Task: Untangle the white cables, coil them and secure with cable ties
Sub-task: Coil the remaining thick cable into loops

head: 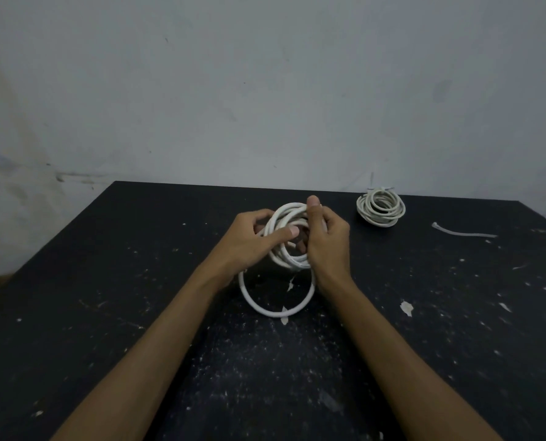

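Two bare forearms are seen reaching forward over a black bench (106,313) that is flecked with pale chips and scratches. Just beyond the wrists, one loose loop of a white cable (276,308) is seen hanging down to the bench surface. Above that loop, the rest of the same cable is gathered into a coil and held up between both hands. The left hand (249,240) is curled round the coil's left side, with the thumb laid across the front strands. The right hand (329,243) is wrapped round the coil's right side, its fingers (313,205) clenched on the strands at the top.

Farther back and to the right, well apart from the hands, a second white coil (381,207) is seen lying flat on the bench, bound by a cable tie at its far edge. Right of it, a loose cable tie (462,232) lies on the bench. Behind the bench a grey, stained wall (265,90) is seen.
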